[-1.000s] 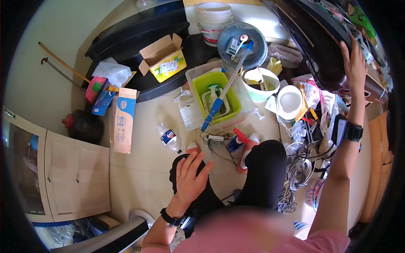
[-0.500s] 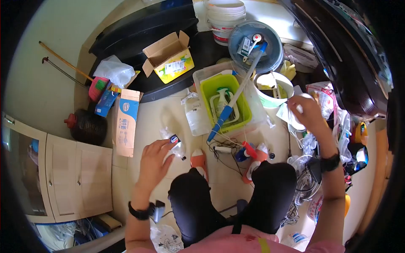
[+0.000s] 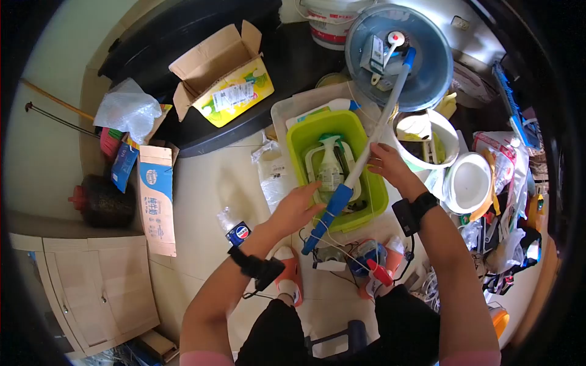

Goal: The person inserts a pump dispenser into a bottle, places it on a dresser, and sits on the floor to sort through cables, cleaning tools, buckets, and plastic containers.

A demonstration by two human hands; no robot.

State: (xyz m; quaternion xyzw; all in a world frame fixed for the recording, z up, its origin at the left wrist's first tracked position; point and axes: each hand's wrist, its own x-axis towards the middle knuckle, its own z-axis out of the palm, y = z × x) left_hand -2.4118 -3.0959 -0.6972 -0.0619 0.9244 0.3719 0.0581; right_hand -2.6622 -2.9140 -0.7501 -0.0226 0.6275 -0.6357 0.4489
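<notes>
A long pole (image 3: 388, 110) with a grey shaft and blue ends lies slantwise across a lime-green basin (image 3: 372, 215) and up into a blue-grey bucket (image 3: 427, 79). My left hand (image 3: 292, 212) reaches over the basin's near left rim, fingers apart, close to the pole's blue grip. My right hand (image 3: 392, 168) is at the basin's right side, its fingertips at the shaft; whether they touch it is unclear. Both hands look unclosed. Inside the basin stands a spray bottle (image 3: 329, 168) with a green top, beside a white frame-like item.
A white round container (image 3: 467, 183) and a white bucket (image 3: 445, 137) stand to the right. An open carton (image 3: 229, 91) sits at the back left. Near my feet lie cables, a red-topped bottle (image 3: 379, 272) and a clear bottle with a blue label (image 3: 238, 233).
My right hand has moved left from the white round container to the pole. My left hand has moved right, away from the blue-labelled bottle, to the basin. The view has shifted closer.
</notes>
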